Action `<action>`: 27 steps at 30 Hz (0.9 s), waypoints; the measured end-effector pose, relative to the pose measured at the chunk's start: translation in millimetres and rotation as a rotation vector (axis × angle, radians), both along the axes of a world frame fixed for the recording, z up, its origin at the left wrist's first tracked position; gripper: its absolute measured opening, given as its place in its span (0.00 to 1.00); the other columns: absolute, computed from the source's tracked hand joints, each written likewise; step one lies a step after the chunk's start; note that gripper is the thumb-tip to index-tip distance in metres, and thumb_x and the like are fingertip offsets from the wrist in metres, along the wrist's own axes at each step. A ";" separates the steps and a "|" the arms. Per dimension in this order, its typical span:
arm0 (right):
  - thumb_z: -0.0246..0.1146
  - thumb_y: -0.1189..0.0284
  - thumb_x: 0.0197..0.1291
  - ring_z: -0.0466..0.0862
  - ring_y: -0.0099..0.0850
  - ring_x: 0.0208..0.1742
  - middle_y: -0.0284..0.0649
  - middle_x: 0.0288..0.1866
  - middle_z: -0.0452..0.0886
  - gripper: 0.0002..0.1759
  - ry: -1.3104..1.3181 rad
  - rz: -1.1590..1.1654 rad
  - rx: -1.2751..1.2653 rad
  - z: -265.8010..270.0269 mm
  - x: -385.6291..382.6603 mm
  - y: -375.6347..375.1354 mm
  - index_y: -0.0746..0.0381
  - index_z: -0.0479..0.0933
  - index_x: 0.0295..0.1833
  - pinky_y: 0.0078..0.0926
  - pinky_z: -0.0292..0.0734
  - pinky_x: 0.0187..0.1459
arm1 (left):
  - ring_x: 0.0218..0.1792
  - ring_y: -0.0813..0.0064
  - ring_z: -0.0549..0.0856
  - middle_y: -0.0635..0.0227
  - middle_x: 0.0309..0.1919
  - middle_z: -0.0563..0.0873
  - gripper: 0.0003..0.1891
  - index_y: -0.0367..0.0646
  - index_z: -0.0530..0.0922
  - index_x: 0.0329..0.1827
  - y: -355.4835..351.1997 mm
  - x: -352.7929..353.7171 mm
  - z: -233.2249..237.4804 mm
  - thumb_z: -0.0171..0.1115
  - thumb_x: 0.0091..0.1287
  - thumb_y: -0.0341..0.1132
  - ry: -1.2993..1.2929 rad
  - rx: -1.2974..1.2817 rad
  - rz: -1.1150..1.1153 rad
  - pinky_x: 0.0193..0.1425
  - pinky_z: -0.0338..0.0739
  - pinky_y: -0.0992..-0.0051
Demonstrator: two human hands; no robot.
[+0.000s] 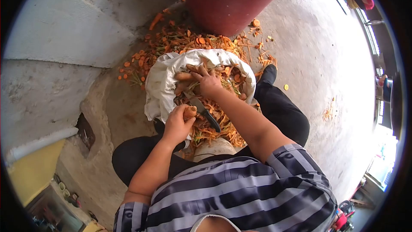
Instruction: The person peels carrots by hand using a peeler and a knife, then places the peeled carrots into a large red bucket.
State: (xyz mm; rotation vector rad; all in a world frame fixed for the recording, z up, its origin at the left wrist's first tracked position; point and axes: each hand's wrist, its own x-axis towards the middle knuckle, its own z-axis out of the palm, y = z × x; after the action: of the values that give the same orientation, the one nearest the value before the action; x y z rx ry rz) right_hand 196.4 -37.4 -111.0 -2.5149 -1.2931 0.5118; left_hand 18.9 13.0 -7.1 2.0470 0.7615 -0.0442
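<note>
My left hand (pixel 176 125) is closed around a carrot (pixel 189 112), its cut end showing above the fingers. My right hand (pixel 210 84) reaches into a white sack (pixel 159 87), fingers spread over unpeeled carrots (pixel 184 76) and touching them. Its fingertips are partly hard to make out among the carrots. Between my hands a knife with a black handle (pixel 211 121) lies on orange peelings (pixel 227 125), its blade angled toward the sack's opening.
A large red tub (pixel 231 4) stands just beyond the sack. Carrot peelings and slices (pixel 171 38) are strewn over the concrete floor (pixel 326 60) around it. My bent legs (pixel 285 111) flank the sack. A concrete wall (pixel 56 30) rises at the left.
</note>
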 end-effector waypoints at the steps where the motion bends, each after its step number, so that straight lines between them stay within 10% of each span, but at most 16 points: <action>1: 0.65 0.66 0.44 0.68 0.44 0.60 0.47 0.61 0.67 0.36 0.076 -0.077 0.148 3.0 2.0 -2.0 0.58 0.62 0.61 0.33 0.65 0.58 | 0.42 0.60 0.79 0.56 0.39 0.77 0.18 0.37 0.71 0.46 0.4 -1.1 -0.5 0.63 0.53 0.30 0.004 -0.001 0.006 0.46 0.72 0.70; 4: 0.62 0.65 0.49 0.72 0.45 0.56 0.46 0.59 0.69 0.24 0.269 -0.430 0.434 -10.0 17.7 -17.5 0.60 0.71 0.53 0.35 0.68 0.55 | 0.42 0.58 0.78 0.56 0.40 0.77 0.18 0.38 0.71 0.46 2.3 0.3 0.3 0.63 0.52 0.31 0.016 -0.023 0.008 0.46 0.71 0.67; 7: 0.59 0.64 0.51 0.75 0.46 0.51 0.48 0.54 0.73 0.20 0.573 -0.939 0.100 -64.0 56.0 -61.2 0.62 0.73 0.49 0.38 0.69 0.51 | 0.42 0.57 0.78 0.57 0.39 0.77 0.18 0.38 0.71 0.46 1.4 1.5 -4.6 0.63 0.52 0.31 0.028 -0.061 0.013 0.45 0.71 0.67; 12: 0.56 0.65 0.54 0.76 0.46 0.51 0.59 0.47 0.75 0.26 0.349 -0.769 -0.311 -143.4 96.3 -109.3 0.69 0.64 0.56 0.35 0.69 0.52 | 0.42 0.59 0.78 0.57 0.39 0.77 0.18 0.38 0.70 0.46 3.1 13.9 -8.1 0.63 0.53 0.30 0.072 -0.102 -0.005 0.45 0.71 0.68; 20: 0.66 0.62 0.48 0.80 0.35 0.29 0.47 0.32 0.79 0.24 0.407 -1.002 0.197 -242.8 110.5 -114.2 0.71 0.72 0.43 0.27 0.74 0.33 | 0.43 0.62 0.78 0.56 0.40 0.77 0.19 0.37 0.69 0.47 7.4 29.4 -16.6 0.62 0.54 0.30 0.141 -0.165 -0.026 0.47 0.71 0.71; 23: 0.68 0.51 0.41 0.81 0.40 0.40 0.49 0.36 0.80 0.34 0.730 -1.025 -0.209 -119.7 125.7 -79.5 0.73 0.76 0.40 0.30 0.73 0.45 | 0.43 0.62 0.78 0.56 0.40 0.77 0.19 0.37 0.69 0.47 6.0 31.9 -16.6 0.63 0.54 0.30 0.167 -0.184 -0.029 0.48 0.71 0.71; 27: 0.68 0.55 0.45 0.81 0.37 0.35 0.46 0.34 0.80 0.30 0.881 -1.067 -0.160 -118.0 123.0 -81.4 0.74 0.76 0.39 0.32 0.75 0.37 | 0.39 0.57 0.78 0.57 0.38 0.75 0.18 0.38 0.71 0.45 5.1 31.0 -17.5 0.63 0.52 0.30 0.046 -0.115 -0.045 0.42 0.72 0.69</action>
State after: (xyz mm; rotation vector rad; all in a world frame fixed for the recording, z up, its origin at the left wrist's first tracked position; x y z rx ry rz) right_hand 319.4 -118.8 -229.0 -2.1768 0.3998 1.2028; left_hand 49.9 18.0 -24.7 1.9595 0.7248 -0.1570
